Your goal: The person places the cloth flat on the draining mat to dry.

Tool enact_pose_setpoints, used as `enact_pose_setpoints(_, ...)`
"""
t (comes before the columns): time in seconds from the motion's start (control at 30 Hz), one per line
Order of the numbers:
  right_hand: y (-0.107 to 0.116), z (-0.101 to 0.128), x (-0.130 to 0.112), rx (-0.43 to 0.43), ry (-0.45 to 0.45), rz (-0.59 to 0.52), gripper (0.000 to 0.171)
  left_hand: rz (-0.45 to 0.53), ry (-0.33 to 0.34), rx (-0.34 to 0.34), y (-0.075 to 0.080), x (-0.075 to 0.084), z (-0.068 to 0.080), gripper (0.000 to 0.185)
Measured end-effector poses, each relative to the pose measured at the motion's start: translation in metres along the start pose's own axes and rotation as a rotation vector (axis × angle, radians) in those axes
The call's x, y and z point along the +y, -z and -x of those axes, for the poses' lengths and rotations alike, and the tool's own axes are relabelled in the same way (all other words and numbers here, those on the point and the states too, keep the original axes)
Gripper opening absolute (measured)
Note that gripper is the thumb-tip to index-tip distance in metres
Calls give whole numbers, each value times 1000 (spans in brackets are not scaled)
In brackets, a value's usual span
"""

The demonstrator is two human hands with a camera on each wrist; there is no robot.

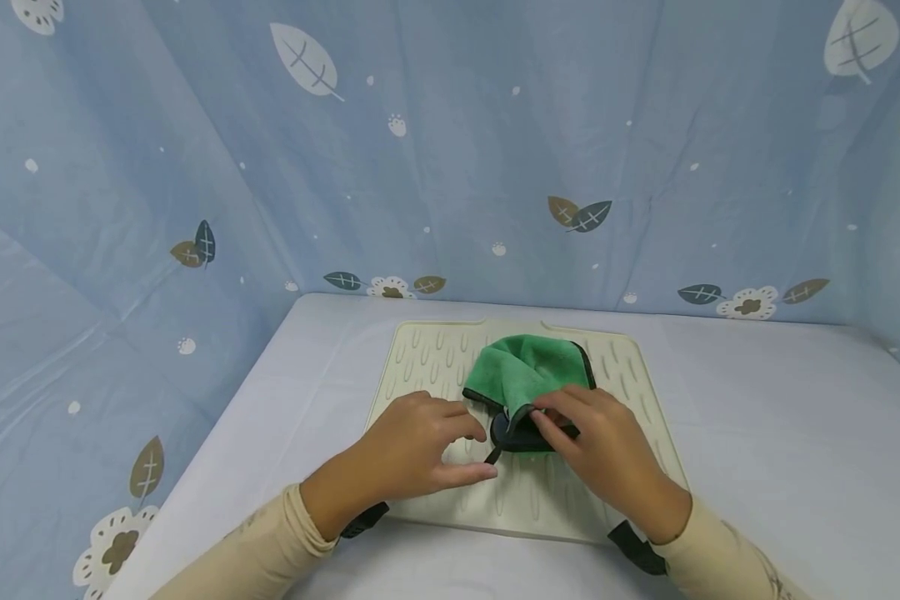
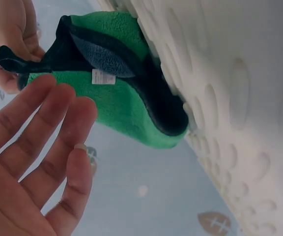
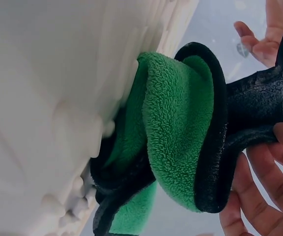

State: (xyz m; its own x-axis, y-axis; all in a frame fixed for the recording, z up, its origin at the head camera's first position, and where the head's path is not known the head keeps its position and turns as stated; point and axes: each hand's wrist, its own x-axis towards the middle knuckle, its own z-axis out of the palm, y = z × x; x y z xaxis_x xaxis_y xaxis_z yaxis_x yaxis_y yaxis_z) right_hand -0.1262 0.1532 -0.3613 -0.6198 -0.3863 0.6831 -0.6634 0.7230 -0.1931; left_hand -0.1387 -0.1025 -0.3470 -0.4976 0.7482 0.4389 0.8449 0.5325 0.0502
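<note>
A green fleece cloth (image 1: 528, 371) with black trim lies bunched on a cream ribbed mat (image 1: 435, 358). My right hand (image 1: 551, 421) pinches the cloth's black-edged near corner and lifts it slightly. A thin black hanging loop (image 1: 492, 454) trails from that corner. My left hand (image 1: 474, 452) hovers just left of the loop with relaxed fingers and holds nothing. In the left wrist view the straight fingers of my left hand (image 2: 58, 128) sit close to the cloth (image 2: 127, 113). The right wrist view shows my right hand (image 3: 269, 162) gripping the folded cloth (image 3: 176, 147).
The mat (image 3: 58, 73) lies on a pale table (image 1: 780, 433) enclosed by blue leaf-patterned fabric walls (image 1: 495, 150). Both forearms wear beige sleeves with black wrist straps.
</note>
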Motion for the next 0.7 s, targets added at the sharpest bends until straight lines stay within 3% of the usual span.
enact_pose_setpoints(0.3,-2,0,-2,0,9,-3,16,3,-58,11,-3,0,0,14)
enact_pose_setpoints(0.7,-2,0,-1,-3,11,13,15,-5,-47,-5,-3,-1,-1,5)
